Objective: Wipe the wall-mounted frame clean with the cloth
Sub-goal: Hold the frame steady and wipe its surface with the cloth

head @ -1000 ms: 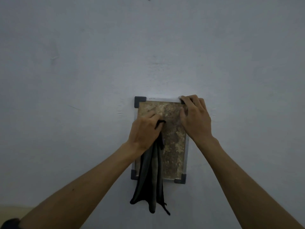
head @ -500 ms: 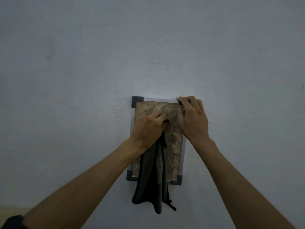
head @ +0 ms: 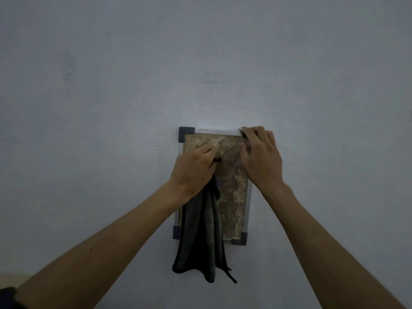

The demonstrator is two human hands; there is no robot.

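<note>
The frame [head: 231,192] hangs low on the wall [head: 111,85], speckled with grime. The left hand [head: 192,169], closed on the cloth [head: 200,237], has slid back leftward across the upper panel, so wiping continues. The right hand [head: 259,156] lies flat, fingers spread, bracing the top right corner.

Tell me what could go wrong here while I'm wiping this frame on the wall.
The frame might shift or come off the wall if the right hand at its top right corner lets go. Most of the cloth hangs loose below the left hand, so it could slip free or wipe poorly.
</note>
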